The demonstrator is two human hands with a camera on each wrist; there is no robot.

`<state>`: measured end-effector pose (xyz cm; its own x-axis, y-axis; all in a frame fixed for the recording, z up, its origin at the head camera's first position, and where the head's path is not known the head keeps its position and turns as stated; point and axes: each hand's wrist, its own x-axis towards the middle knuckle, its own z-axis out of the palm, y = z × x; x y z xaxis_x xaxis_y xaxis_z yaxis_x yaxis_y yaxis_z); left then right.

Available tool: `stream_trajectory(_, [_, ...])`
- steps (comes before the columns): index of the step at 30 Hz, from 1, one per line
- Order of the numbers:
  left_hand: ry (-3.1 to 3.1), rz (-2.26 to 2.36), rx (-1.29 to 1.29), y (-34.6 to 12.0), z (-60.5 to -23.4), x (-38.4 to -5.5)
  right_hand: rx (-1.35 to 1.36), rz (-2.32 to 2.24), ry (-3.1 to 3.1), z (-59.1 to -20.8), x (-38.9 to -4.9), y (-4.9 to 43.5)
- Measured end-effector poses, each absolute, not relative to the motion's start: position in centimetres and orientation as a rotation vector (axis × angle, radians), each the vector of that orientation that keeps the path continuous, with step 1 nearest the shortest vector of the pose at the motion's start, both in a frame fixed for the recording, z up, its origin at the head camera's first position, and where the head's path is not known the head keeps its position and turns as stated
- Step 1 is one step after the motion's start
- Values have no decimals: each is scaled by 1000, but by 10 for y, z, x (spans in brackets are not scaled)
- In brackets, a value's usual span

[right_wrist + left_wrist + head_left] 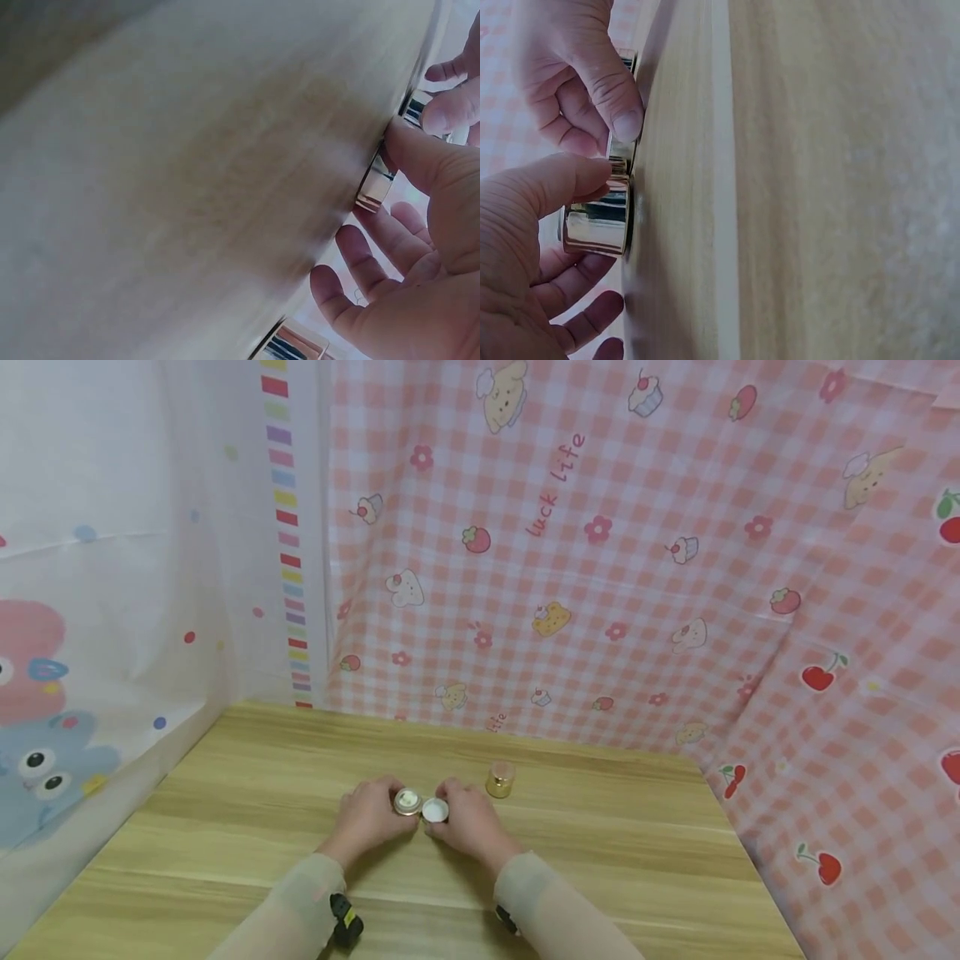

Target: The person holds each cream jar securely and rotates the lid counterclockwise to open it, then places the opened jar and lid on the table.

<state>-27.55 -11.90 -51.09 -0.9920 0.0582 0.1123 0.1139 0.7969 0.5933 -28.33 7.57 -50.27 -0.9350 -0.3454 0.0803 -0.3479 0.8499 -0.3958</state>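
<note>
A small gold cosmetic jar (407, 802) stands uncapped on the wooden table, with whitish cream showing inside. My left hand (369, 817) holds the jar by its side, and in the left wrist view the thumb lies along its shiny gold wall (596, 227). Close beside it, my right hand (474, 822) pinches a gold lid (375, 186), whose white inside (435, 811) faces up. The lid sits low at the table top, right next to the jar. Right fingers (364, 259) other than those on the lid are spread loosely.
Another gold container (500, 779) with a pinkish top stands behind and right of my right hand. The wood-grain table (615, 843) meets a pink checked cloth (585, 652) at the back and right. A white patterned sheet (112, 568) hangs at the left.
</note>
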Motion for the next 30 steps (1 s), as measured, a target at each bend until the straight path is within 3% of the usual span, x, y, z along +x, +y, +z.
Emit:
stream_trajectory(17, [-2924,-986,-117,-125,-509,-264,558,766,-2991,-509,-284,80])
stream_trajectory(30, [-2826,-982,-225,-124,-489,-223,424,1160,-2983,-474,-248,161])
